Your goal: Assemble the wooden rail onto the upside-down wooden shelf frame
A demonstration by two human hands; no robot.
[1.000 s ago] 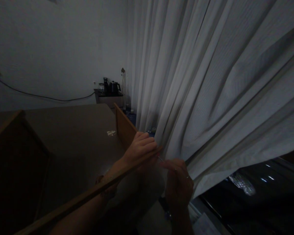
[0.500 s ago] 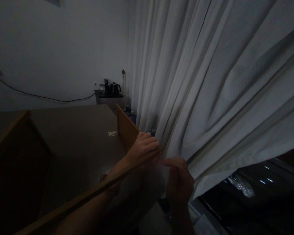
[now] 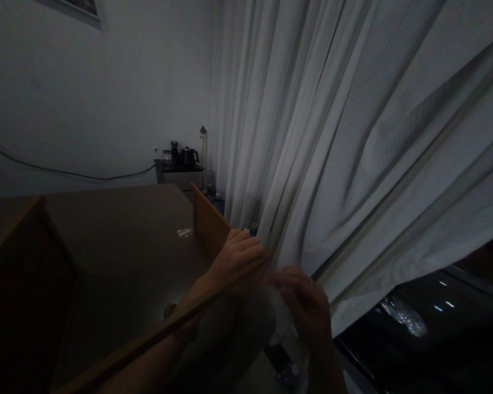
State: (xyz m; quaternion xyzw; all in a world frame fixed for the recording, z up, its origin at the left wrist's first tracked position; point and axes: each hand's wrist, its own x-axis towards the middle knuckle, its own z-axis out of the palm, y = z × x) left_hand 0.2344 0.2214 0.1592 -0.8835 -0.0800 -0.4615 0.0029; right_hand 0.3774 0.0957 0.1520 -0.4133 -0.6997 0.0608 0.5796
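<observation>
My left hand [image 3: 239, 253] is closed around the far end of a long, narrow wooden edge [image 3: 160, 331], which runs diagonally up from the bottom left and crosses in front of my left forearm. A watch or band [image 3: 169, 311] shows at that wrist. Just right of the board's end, my right hand [image 3: 308, 298] has thumb and fingers pinched together, close to the left fingers. What the pinch holds is blurred by motion and too small to name. Behind my left hand stands an upright wooden panel [image 3: 211, 219] on a broad brown surface [image 3: 127, 235].
Small whitish pieces [image 3: 184, 233] lie on the brown surface. Another wooden panel [image 3: 14, 230] rises at the left. A white curtain [image 3: 312, 137] hangs along the right, beside a glossy dark surface [image 3: 435, 339]. A dark kettle [image 3: 188, 156] stands on a small cabinet at the back.
My right hand has turned slightly and shifted a little right, its fingertips blurred. My left hand keeps its grip on the board. The view has tilted up slightly.
</observation>
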